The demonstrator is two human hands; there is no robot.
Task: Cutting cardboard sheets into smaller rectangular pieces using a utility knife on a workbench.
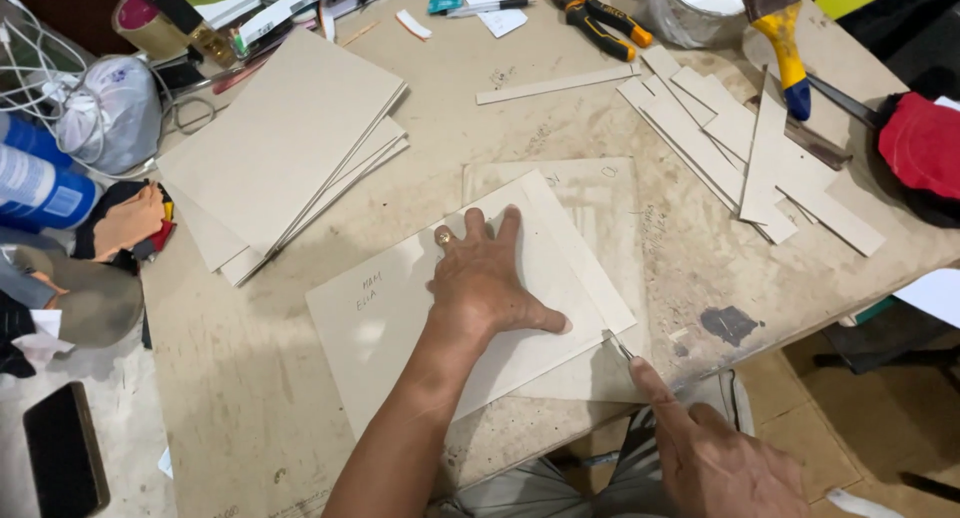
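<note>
The cardboard sheet [400,318] lies near the desk's front edge, long axis slanting up to the right; our left hand [487,278] presses it flat, fingers spread; our right hand [715,453] grips a knife [617,345] at the sheet's lower right edge.

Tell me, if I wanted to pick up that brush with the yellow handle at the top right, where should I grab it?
Probably by the yellow handle of the brush, coming from above or from the worktable's near edge. The handle is long, narrow and bare, and its blue tip points toward you, while the bristle end is caked and lies near the tape roll.
</note>
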